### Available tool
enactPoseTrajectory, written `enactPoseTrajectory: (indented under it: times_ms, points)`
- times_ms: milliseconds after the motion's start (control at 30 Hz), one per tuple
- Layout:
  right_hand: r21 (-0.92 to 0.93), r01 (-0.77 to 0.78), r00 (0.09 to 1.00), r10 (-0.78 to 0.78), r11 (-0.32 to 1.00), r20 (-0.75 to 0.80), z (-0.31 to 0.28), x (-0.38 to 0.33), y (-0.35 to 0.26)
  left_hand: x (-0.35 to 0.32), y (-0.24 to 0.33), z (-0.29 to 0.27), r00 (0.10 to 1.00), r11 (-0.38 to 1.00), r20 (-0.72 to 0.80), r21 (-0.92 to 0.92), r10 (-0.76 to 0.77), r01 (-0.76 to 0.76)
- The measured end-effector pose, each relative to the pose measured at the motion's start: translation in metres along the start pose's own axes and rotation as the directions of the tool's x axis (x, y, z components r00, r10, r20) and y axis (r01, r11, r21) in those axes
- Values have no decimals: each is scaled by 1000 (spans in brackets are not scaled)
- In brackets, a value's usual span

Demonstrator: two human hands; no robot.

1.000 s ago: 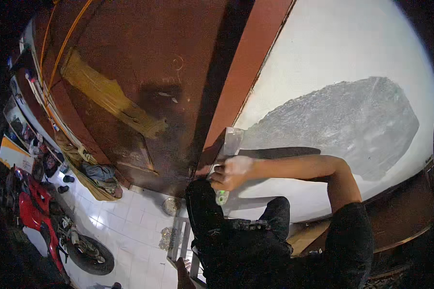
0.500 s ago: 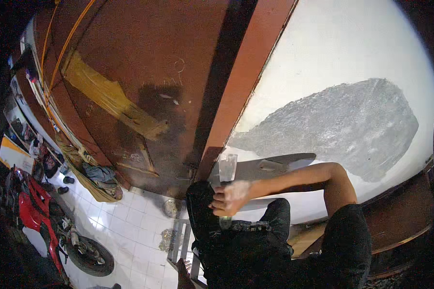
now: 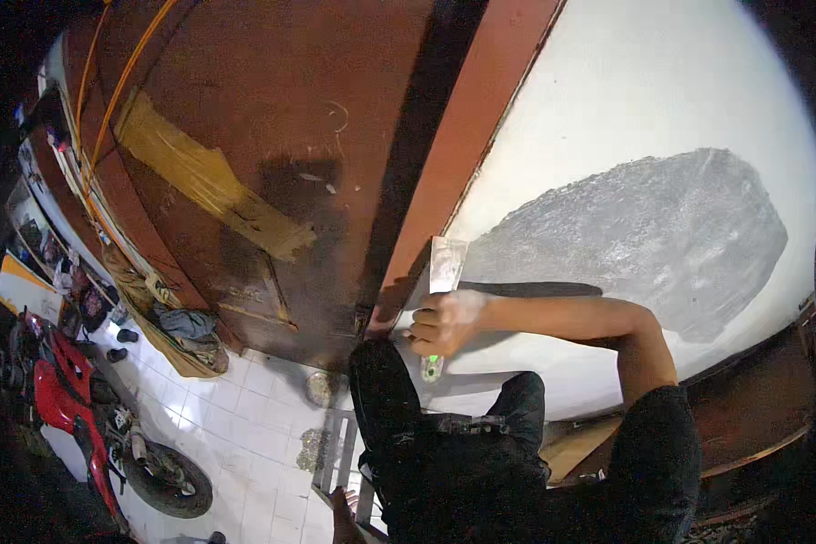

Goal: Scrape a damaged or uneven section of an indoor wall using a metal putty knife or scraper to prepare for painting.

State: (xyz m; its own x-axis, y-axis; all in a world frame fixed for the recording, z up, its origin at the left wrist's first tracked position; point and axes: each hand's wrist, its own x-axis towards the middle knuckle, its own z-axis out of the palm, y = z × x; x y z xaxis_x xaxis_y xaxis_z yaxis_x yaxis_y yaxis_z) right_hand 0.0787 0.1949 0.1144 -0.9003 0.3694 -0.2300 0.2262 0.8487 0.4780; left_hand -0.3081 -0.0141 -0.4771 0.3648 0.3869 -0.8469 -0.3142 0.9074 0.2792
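Note:
My right hand (image 3: 446,323) is closed around the handle of a putty knife (image 3: 447,263). Its broad blade points up and touches or nearly touches the wall beside the brown door frame (image 3: 458,118). Below my fist the handle's end shows green. A rough grey patch (image 3: 644,236) covers part of the white wall (image 3: 689,72), tapering toward the blade. At the lower edge, a dark bit of skin that looks like my left hand (image 3: 343,512) is beside a grey metal frame (image 3: 334,453); its fingers cannot be made out.
A brown door (image 3: 272,72) with a yellowish-brown streak stands to the left. Clothes (image 3: 186,326) hang at its edge, near orange cords (image 3: 122,91). A red motorcycle (image 3: 59,399) stands on the white tiled floor (image 3: 245,435). Brown wooden furniture (image 3: 743,408) stands at right.
My right hand has moved up and slightly right along the wall with the putty knife. The blade now reaches the grey patch's left tip, and the handle's end shows more clearly.

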Motion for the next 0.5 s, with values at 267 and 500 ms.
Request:
enactPoseTrajectory:
  times_ms: [267,500]
  points:
    - [59,229,925,-198,972,-325,22,9,-34,3,4,2,999,999,-12,28,32,-32]
    - [35,104,893,-78,994,-443,-8,17,-18,-2,7,3,997,996,-16,49,75,-74]
